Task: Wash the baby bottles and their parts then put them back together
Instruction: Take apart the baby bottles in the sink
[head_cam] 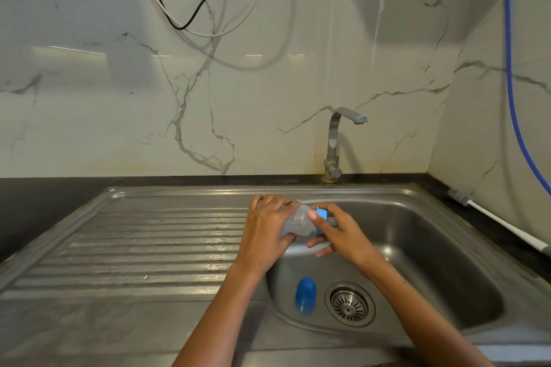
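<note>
Steady the clear bottle in your gripping left hand; your right hand, pinching the blue collar, twists squarely.

We grip the clear bottle in our left hand while our right hand pinches its blue collar above the sink.

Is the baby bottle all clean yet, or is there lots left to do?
Lots left, it seems. Done: the blue cap is off and lies in the sink beside the drain. In hand: the left hand holds the clear bottle while the right hand grips its blue collar. Left: no water runs from the tap, and the bottle brush lies untouched on the counter.
</note>
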